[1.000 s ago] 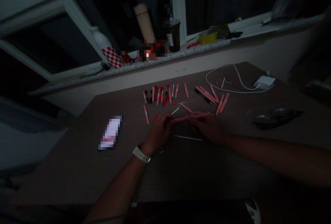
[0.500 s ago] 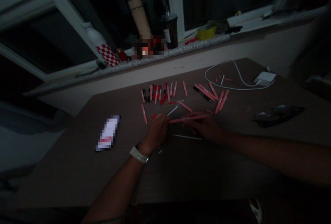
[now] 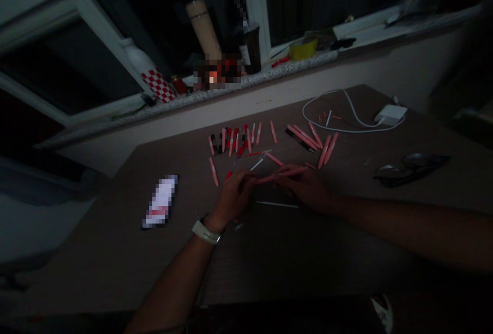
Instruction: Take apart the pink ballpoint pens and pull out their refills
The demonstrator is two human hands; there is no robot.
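Note:
A pink pen lies level between my two hands, just above the table. My left hand, with a pale watch on its wrist, closes its fingers on the pen's left end. My right hand pinches the pen nearer its right end. Below them a thin white pen refill rests on the table. Beyond the hands are another white refill, a pink pen part and a thin red stick. Dim light hides the fingertip details.
Several pink, red and black pens lie in a row at the back, with more pink pens to the right. A phone is at left; glasses and a white charger with cable are at right. Bottles stand on the windowsill.
The view has shifted slightly. Both hands stay on the pink pen, and my left hand sits a little closer to my right along it.

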